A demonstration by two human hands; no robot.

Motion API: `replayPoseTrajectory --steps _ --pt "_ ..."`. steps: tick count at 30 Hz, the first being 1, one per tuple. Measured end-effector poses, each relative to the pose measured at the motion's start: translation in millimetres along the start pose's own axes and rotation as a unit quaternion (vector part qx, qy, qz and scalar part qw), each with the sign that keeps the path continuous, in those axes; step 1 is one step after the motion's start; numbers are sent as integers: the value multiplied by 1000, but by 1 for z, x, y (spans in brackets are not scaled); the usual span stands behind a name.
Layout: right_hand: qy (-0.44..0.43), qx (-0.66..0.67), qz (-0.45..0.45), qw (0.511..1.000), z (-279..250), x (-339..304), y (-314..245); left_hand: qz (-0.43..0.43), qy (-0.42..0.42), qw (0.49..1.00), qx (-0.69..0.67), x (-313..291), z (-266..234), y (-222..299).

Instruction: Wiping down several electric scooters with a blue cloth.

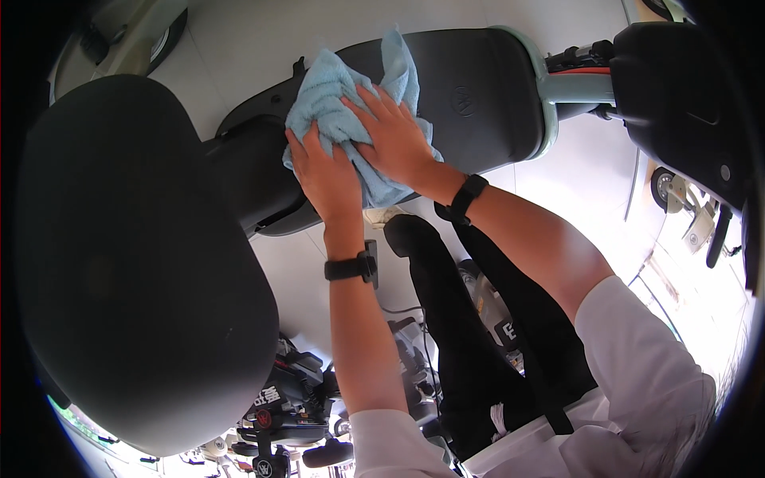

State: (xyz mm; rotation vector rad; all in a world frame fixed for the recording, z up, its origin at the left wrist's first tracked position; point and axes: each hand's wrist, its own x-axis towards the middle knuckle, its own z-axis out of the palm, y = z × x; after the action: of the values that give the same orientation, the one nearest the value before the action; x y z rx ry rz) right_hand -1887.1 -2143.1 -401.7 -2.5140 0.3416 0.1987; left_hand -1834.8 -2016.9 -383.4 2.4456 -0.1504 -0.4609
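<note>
A light blue towel (335,99) lies bunched over the dark footboard (478,95) of a scooter, one corner standing up at its far side. My left hand (325,179) grips the near left part of the towel, fingers pressed into its folds. Just to the right, my right hand (398,139) bears down on the towel, its fingers bent over the cloth and slightly apart. The two hands are close together. What lies under the towel is hidden.
The large black seat (143,263) rises at my left. At the right, a pale green frame bar (586,89) leads to the scooter's dark front part (689,119). Behind my legs (470,334) stand several other scooters (295,414). A wheel (661,187) shows at the far right.
</note>
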Motion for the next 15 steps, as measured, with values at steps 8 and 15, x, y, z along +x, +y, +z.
replayPoseTrajectory --steps 8,15 --pt "-104 -6 16 994 -10 -58 -16 -36 -25 999 -20 -47 -20 -15" --pt "10 37 11 999 3 -5 -15 -36 20 989 -140 14 0 -2"
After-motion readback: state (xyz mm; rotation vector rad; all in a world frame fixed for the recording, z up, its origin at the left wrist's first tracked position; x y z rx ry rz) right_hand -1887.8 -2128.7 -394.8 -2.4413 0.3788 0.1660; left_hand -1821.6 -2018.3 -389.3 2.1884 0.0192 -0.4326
